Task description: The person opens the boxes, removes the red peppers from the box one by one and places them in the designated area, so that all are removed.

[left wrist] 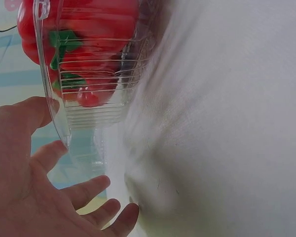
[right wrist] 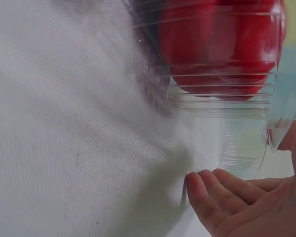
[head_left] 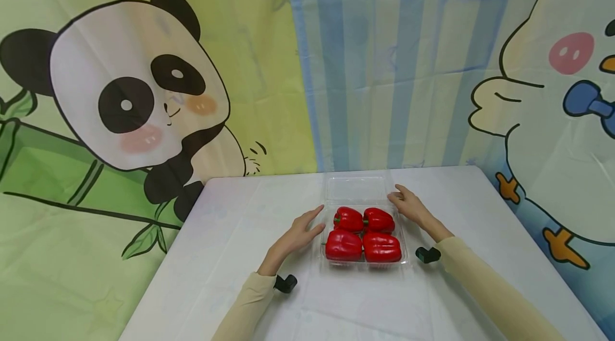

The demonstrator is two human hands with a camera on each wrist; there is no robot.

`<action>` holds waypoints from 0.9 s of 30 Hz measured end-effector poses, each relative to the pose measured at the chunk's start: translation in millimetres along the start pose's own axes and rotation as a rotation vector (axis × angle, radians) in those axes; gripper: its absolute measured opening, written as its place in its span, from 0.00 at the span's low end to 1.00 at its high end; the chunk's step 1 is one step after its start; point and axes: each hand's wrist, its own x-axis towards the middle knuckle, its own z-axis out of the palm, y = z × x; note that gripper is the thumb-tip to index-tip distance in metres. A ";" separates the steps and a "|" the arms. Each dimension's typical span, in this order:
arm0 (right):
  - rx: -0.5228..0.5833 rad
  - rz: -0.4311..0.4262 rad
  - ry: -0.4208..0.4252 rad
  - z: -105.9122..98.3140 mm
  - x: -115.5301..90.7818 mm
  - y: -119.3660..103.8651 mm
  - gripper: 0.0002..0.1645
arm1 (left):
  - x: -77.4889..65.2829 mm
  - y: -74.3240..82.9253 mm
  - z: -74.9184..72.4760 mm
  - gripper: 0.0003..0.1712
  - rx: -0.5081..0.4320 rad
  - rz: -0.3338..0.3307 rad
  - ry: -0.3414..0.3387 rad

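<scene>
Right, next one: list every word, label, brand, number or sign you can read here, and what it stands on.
No readable text in any view: none on the peppers, the cartoon backdrop or the white tabletop.
Clear container: a small molded shape on its rim, too blurred to tell whether it is lettering.

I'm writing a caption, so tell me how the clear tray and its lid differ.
The tray holds four red peppers; the lid has none in it. In the head view, the tray sits nearer the camera, while the lid lies open behind it. Both are clear plastic.
</scene>
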 end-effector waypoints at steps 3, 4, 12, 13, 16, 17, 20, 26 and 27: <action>-0.033 -0.008 0.000 -1.3 -0.5 -0.7 0.46 | 0.1 -0.5 0.1 0.36 0.002 0.008 0.004; -0.045 -0.007 0.003 -1.8 -0.9 -1.3 0.46 | 0.4 -0.5 0.1 0.36 0.006 0.009 0.004; -0.160 -0.067 0.034 -4.7 -3.4 -6.4 0.46 | 1.5 -0.6 1.0 0.36 0.018 0.001 0.010; -0.170 -0.082 0.042 -4.7 -3.6 -7.1 0.45 | 1.4 -0.7 1.1 0.36 0.019 0.000 0.011; -0.196 -0.134 0.061 -4.2 -4.0 -9.2 0.44 | 1.0 -1.1 1.2 0.36 0.020 0.001 0.010; -0.199 -0.151 0.066 -4.1 -4.5 -10.1 0.44 | 0.7 -1.1 1.2 0.36 0.022 0.001 0.010; -0.226 -0.206 0.079 -3.0 -6.1 -13.0 0.42 | 0.3 -1.2 1.2 0.36 0.026 0.000 0.010; -0.323 -0.247 0.079 -1.0 -13.1 -24.1 0.42 | 0.6 -1.2 1.6 0.35 0.030 0.007 0.012; -0.339 -0.248 0.076 -0.4 -14.3 -26.4 0.42 | 0.8 -1.1 1.6 0.36 0.031 0.006 0.012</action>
